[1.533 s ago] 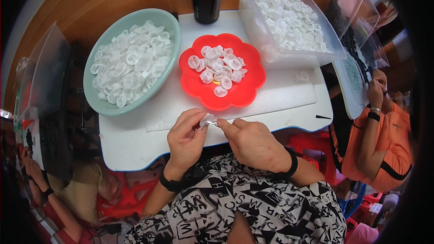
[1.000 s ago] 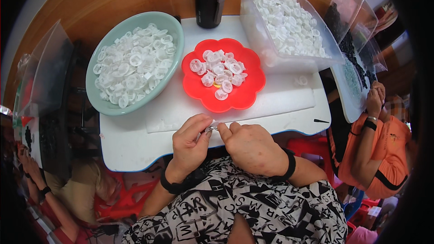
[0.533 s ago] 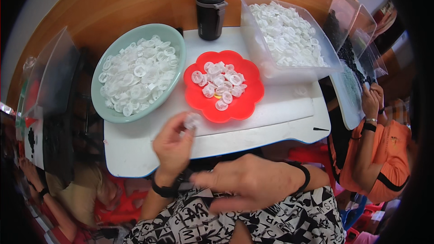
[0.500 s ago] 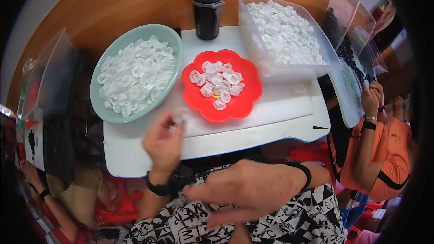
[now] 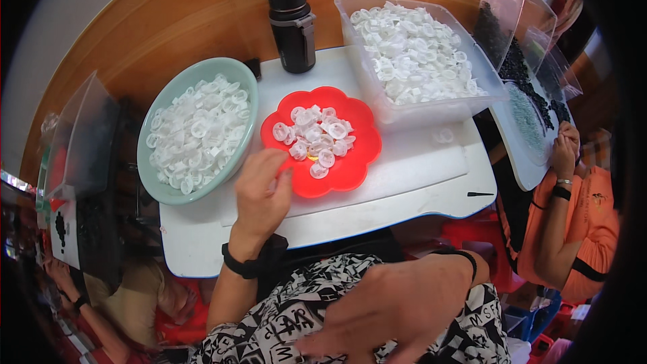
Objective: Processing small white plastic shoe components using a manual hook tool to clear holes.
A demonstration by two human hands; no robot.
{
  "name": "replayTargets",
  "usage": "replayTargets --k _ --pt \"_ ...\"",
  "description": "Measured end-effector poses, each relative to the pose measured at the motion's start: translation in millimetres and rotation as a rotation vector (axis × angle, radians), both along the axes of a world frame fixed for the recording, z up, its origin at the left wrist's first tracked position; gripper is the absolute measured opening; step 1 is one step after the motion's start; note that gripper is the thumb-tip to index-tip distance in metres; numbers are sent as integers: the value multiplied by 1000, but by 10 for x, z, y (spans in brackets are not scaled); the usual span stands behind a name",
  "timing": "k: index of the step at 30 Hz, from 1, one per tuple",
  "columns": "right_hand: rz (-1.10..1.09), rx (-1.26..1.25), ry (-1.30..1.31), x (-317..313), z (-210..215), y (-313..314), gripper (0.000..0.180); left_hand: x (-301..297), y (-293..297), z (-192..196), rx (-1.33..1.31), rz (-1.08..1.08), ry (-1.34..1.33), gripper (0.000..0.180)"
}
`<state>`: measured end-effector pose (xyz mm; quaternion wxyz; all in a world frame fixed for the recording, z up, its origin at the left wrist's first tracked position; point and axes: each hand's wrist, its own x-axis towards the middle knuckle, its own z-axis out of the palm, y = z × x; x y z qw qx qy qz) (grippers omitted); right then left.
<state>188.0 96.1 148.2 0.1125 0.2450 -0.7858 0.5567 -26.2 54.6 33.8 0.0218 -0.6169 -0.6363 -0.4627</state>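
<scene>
My left hand (image 5: 261, 195) is at the near left rim of a red flower-shaped dish (image 5: 360, 162), its fingers curled in. What it grips, if anything, is hidden from view. Small clear-white round plastic parts (image 5: 315, 136) lie heaped in the dish, with a bit of yellow among them. Low in front of my patterned clothing, my right hand (image 5: 397, 307) is blurred, fingers apart, and I see nothing in it. A pale green basin (image 5: 253, 104) full of the same kind of parts stands left of the dish.
A clear plastic bin (image 5: 397, 116) heaped with white parts stands at the back right, near a black flask (image 5: 293, 34). One clear part (image 5: 443, 136) and a thin black piece (image 5: 480, 194) lie on the white table (image 5: 323, 226). Co-workers sit on both sides.
My left hand has moved up and right to the red dish; the clear part seen at its fingertips no longer shows. My right hand has dropped lower and to the right. The whole view has tilted slightly.
</scene>
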Motion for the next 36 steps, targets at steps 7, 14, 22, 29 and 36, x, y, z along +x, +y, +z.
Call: replayTargets --k 7,14,22,29,36 --pt "-379 -161 -366 254 -381 166 52 -10 420 -169 -231 -35 285 18" --pt "-571 -281 -628 290 -773 279 43 -62 501 -247 -401 9 411 16" --pt "-830 -828 -659 75 -978 248 28 153 223 -56 37 -113 -123 17" --pt "-779 -1124 -535 -298 -939 137 17 439 -195 -125 214 -281 -253 23" --pt "-900 -767 -498 -354 -969 40 13 422 -469 -100 63 -317 -822 25"
